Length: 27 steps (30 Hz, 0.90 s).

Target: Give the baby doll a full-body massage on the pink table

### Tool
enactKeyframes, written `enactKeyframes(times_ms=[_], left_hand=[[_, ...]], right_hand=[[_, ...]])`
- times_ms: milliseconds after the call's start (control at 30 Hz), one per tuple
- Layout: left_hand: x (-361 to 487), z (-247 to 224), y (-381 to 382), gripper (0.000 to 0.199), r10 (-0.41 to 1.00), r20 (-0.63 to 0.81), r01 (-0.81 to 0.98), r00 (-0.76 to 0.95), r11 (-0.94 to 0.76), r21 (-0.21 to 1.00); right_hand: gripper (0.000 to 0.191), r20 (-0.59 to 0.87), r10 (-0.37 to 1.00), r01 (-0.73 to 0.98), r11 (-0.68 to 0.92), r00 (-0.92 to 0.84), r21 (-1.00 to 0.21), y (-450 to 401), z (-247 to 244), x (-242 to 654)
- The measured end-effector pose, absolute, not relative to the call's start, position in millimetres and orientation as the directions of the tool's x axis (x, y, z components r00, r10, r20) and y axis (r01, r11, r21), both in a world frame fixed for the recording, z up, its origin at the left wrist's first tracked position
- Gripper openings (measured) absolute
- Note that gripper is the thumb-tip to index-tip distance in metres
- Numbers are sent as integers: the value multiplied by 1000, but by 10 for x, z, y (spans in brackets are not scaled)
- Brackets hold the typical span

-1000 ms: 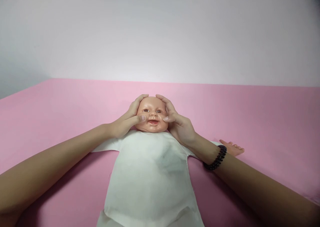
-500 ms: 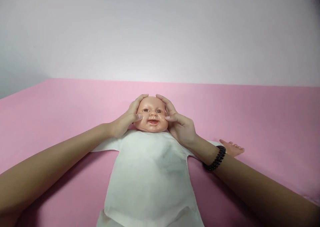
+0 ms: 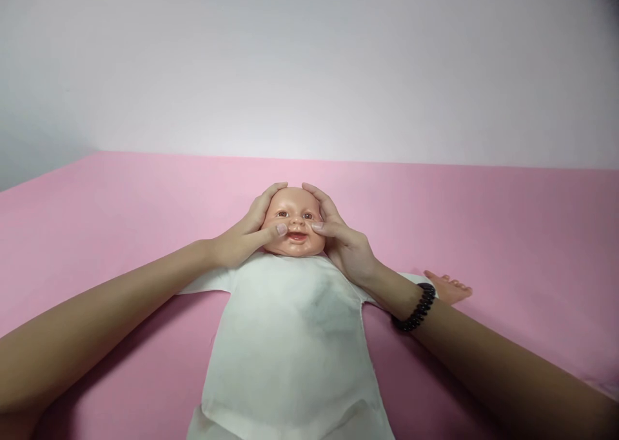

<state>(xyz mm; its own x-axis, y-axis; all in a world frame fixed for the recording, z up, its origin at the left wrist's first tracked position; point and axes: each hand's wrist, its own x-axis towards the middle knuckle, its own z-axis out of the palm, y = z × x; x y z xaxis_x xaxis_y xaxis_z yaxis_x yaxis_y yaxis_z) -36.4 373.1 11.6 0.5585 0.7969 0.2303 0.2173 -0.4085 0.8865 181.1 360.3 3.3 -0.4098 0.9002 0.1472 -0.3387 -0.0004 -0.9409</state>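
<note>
A baby doll with a white cloth body lies on its back, its head away from me. Cupped round one side of its hard plastic head is my left hand, the thumb lying on the cheek beside the mouth. My right hand wraps the other side, thumb on the cheek near the nose. The fingertips of both hands curl over the top of the head, and the palms hide its sides. The doll's left hand sticks out past my right wrist; its other hand is hidden behind my left forearm.
Under the doll is a pink surface, which meets a pale wall at the back. A black coiled band circles my right wrist.
Both thumbs have slid inward across the doll's cheeks, closer to its nose and mouth. The fingers have stayed round the head, and the doll has not moved.
</note>
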Motion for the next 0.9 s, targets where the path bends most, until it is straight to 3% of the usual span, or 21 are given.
enactKeyframes(times_ms=[200, 367, 500, 567, 667, 800, 900], left_hand=[[-369, 34, 3740, 78, 788, 342, 303, 511, -538, 787], [-408, -38, 3635, 78, 787, 438, 534, 436, -617, 578], [-514, -71, 3388, 83, 814, 345, 706, 468, -579, 409], [-602, -82, 3244, 80, 835, 259, 767, 486, -549, 331], [-758, -93, 3076, 73, 848, 160, 814, 506, -530, 237], [-960, -80, 2971, 67, 826, 138, 823, 546, -560, 97], [-1093, -51, 2927, 69, 788, 114, 792, 605, -610, 19]], right_hand=[[72, 221, 893, -300, 103, -392, -948, 3614, -68, 1771], [65, 369, 877, 116, 420, -309, -900, 3594, -178, 1759], [70, 379, 886, 386, 458, -266, -801, 3451, -213, 1867], [72, 373, 887, 524, 463, -273, -715, 3345, -223, 1968], [68, 386, 845, 691, 528, -370, -493, 3195, -264, 2168], [62, 390, 741, 748, 642, -547, -170, 3067, -354, 2475], [59, 418, 703, 779, 627, -576, 18, 2996, -382, 2701]])
